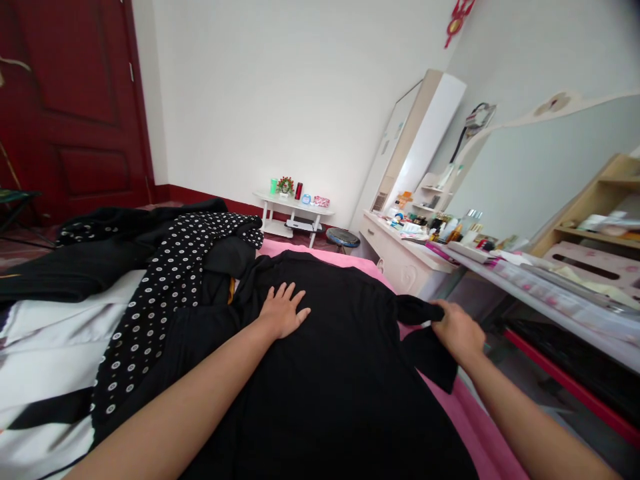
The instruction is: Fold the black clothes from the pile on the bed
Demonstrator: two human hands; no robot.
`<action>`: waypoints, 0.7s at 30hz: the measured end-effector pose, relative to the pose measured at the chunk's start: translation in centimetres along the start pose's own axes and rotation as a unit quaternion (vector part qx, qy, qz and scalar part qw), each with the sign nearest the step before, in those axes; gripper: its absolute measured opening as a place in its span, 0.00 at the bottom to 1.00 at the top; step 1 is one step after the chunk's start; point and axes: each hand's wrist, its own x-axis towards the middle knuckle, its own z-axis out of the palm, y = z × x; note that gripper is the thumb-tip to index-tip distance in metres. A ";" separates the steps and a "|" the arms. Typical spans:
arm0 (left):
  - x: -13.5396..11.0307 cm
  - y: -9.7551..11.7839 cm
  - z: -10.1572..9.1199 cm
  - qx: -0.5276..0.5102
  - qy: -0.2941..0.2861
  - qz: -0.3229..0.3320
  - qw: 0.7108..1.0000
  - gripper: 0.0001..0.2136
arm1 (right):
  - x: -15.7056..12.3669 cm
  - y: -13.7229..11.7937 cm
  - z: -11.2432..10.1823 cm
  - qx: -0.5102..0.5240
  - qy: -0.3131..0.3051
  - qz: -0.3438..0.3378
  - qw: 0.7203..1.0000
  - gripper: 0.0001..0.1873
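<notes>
A black garment [340,373] lies spread flat on the pink bed sheet [480,433] in front of me. My left hand [283,310] rests flat on its upper middle, fingers stretched out and apart. My right hand [457,330] is closed around the garment's black sleeve [417,311] at the bed's right edge, with the sleeve end hanging below it.
A black cloth with white dots [165,280] and other dark clothes [90,253] lie on the left over white bedding [45,353]. A cluttered dressing table [407,257] and shelves [595,220] stand on the right. A small white table [294,207] and a red door [75,100] are beyond.
</notes>
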 end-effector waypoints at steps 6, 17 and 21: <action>-0.1 0.1 -0.2 -0.003 0.004 -0.002 1.000 0.31 | -0.2 -4.2 -6.1 -0.181 -0.071 -0.178 0.965 0.19; 0.0 0.2 -0.2 -0.008 0.009 -0.006 1.000 0.32 | 7.3 -11.9 1.1 0.034 -0.134 -0.134 0.981 0.21; -0.1 0.2 -0.4 -0.011 0.005 -0.010 1.000 0.32 | 9.2 -12.4 6.0 0.039 -0.116 -0.140 0.983 0.30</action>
